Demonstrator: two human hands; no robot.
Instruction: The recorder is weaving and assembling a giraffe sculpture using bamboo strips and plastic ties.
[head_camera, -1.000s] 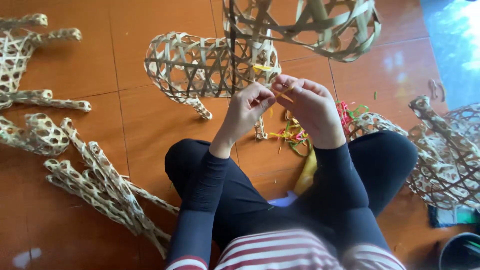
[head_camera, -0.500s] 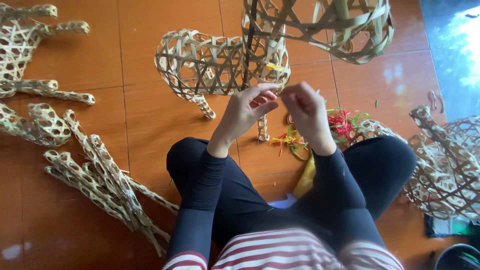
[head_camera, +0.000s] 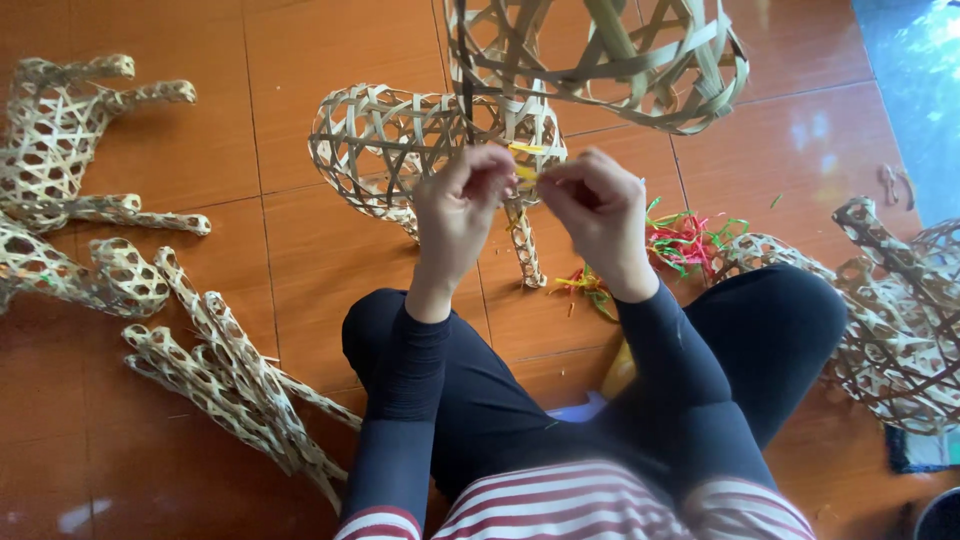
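Fingers first: both sets are pinched tight on a yellow strip (head_camera: 525, 172), thumb against forefinger, other fingers curled in loose. My left hand (head_camera: 458, 212) grips one end and my right hand (head_camera: 597, 215) the other, so the strip runs across the small gap between them, up in the air above my lap and right in front of the woven frame.

Now biggest to smallest. Floor (head_camera: 300, 230) is orange-brown tile, shiny, with a bluish patch at the top right corner. I'm sitting on it, knees apart, black leggings, black sleeves, striped top at the bottom edge.

Hanging basket (head_camera: 610, 55) sits at the top, open bamboo weave, tilted, close to the camera. Just behind my hands is the frame (head_camera: 400, 150), a rounded bamboo body lying on the tile with a leg (head_camera: 525, 245) sticking down toward me.

Far left there's a pile of similar woven pieces (head_camera: 70, 180), and nearer my left knee a bundle of woven legs (head_camera: 230, 385) lying crossed over each other. On the right, another woven piece (head_camera: 890, 310) touches my right knee.

Smallest stuff: a scatter of red, green and yellow scraps (head_camera: 680, 240) on the tile just beyond my right wrist.
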